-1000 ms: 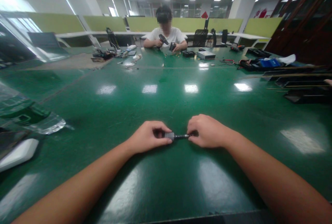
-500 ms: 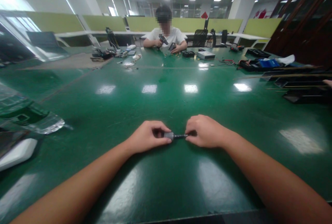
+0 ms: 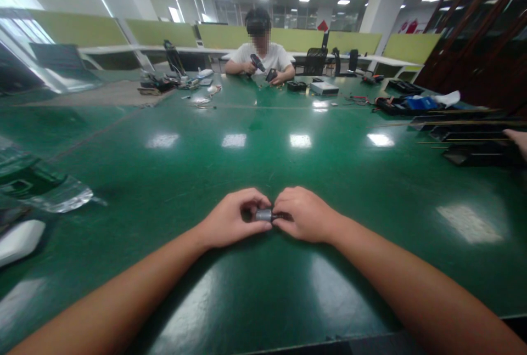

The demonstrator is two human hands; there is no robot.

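Observation:
Just above the green tabletop (image 3: 263, 163), my left hand (image 3: 226, 220) is closed on a small grey cylinder (image 3: 263, 214), pinched between thumb and fingers. A thin dark rod (image 3: 281, 216) extends rightward from the cylinder, lying level with it. My right hand (image 3: 307, 215) pinches this rod close to the cylinder's end, its fingertips nearly against those of my left hand. The right fingers cover part of the rod, and its exact kind is too small to make out.
A clear plastic bottle (image 3: 45, 182) lies at the left, above a white object (image 3: 20, 242). Black trays (image 3: 477, 149) with thin rods are at the right, beside another person's hand (image 3: 516, 140). Across the table a person (image 3: 259, 58) holds a power drill (image 3: 257, 62).
My right hand has moved left along the rod, up to the cylinder, so less of the rod shows. The left hand keeps its pinch. The view has shifted slightly.

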